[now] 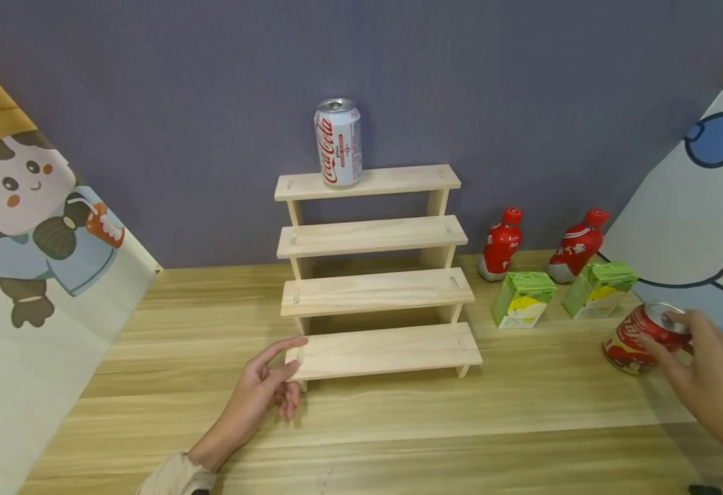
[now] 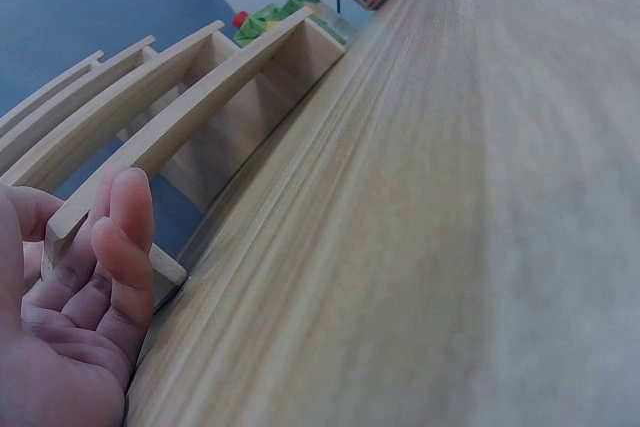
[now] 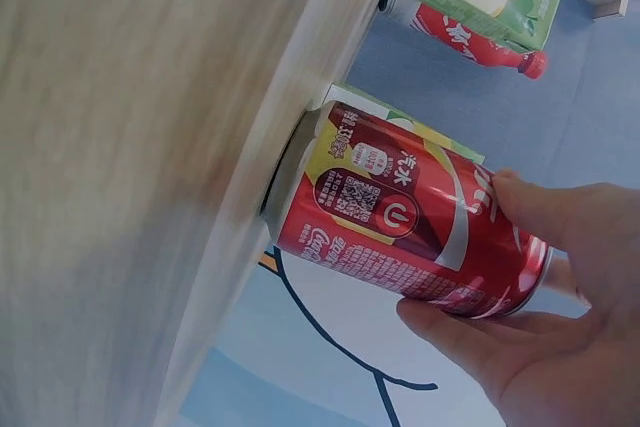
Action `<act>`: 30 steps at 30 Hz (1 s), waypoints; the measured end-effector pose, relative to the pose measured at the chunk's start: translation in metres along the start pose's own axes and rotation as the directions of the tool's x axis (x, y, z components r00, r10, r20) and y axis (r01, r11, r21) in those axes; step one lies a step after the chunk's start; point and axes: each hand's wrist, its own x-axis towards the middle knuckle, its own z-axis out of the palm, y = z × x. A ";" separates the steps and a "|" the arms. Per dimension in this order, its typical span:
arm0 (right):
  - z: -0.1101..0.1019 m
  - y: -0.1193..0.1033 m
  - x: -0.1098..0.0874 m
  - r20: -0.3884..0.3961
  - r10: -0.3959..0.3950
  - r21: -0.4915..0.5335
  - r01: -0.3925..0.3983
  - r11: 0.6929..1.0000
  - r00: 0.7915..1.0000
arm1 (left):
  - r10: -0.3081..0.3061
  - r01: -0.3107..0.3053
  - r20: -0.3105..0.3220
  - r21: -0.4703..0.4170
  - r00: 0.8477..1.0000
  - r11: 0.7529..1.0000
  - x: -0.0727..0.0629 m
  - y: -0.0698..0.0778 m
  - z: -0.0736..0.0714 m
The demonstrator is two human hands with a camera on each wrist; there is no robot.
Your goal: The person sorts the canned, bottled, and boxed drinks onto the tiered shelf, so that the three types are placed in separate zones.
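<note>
At the right, my right hand [image 1: 710, 375] grips a red Coca-Cola can [image 1: 636, 340] near its top, fingers and thumb on opposite sides. The can's base [image 3: 290, 179] is at the tabletop; whether it touches I cannot tell. My left hand [image 1: 262, 385] holds the left end of the lowest step of a four-tier wooden display stand [image 1: 386, 352], thumb and forefinger on the board. In the left wrist view, the other fingers [image 2: 128, 247] curl by the board's end. A white Coca-Cola can [image 1: 339, 148] stands upright on the top step, left of its middle.
Right of the stand are two red bottles [image 1: 502, 246] [image 1: 578, 247] by the back wall, with two green drink cartons [image 1: 524, 300] [image 1: 601, 290] in front of them. Cartoon-printed panels [image 1: 34, 227] [image 1: 702, 220] bound the wooden table [image 1: 398, 440] on both sides.
</note>
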 end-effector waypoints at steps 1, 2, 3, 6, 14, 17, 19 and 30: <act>-0.001 0.000 -0.001 -0.009 -0.003 0.003 0.003 1.000 1.000 | -0.001 0.001 0.000 -0.001 1.000 1.000 0.000 0.000 0.000; -0.001 -0.001 -0.001 -0.016 -0.002 0.008 0.002 1.000 1.000 | -0.002 0.002 0.000 -0.001 1.000 1.000 -0.001 0.000 0.000; -0.001 -0.002 -0.002 -0.020 0.001 0.007 -0.001 1.000 1.000 | -0.002 0.002 0.000 -0.001 1.000 1.000 -0.001 0.000 0.000; -0.003 -0.003 -0.002 -0.034 0.003 0.006 -0.003 1.000 0.999 | 0.000 0.000 0.001 -0.002 1.000 1.000 -0.001 0.001 0.000; -0.002 -0.006 -0.003 -0.097 0.005 -0.007 -0.006 1.000 0.995 | 0.004 -0.004 0.002 -0.001 1.000 1.000 0.000 0.000 0.000; -0.002 -0.009 -0.003 -0.112 0.006 0.005 -0.005 1.000 0.994 | 0.004 -0.004 0.001 0.000 1.000 1.000 -0.001 0.000 0.000; -0.003 -0.012 -0.003 -0.117 0.005 0.007 -0.005 1.000 0.993 | 0.005 -0.005 0.000 0.000 1.000 1.000 -0.001 0.000 -0.001; -0.012 -0.031 0.000 -0.136 -0.022 0.025 0.026 0.999 0.991 | 0.007 -0.007 0.001 -0.001 1.000 1.000 -0.001 0.000 0.000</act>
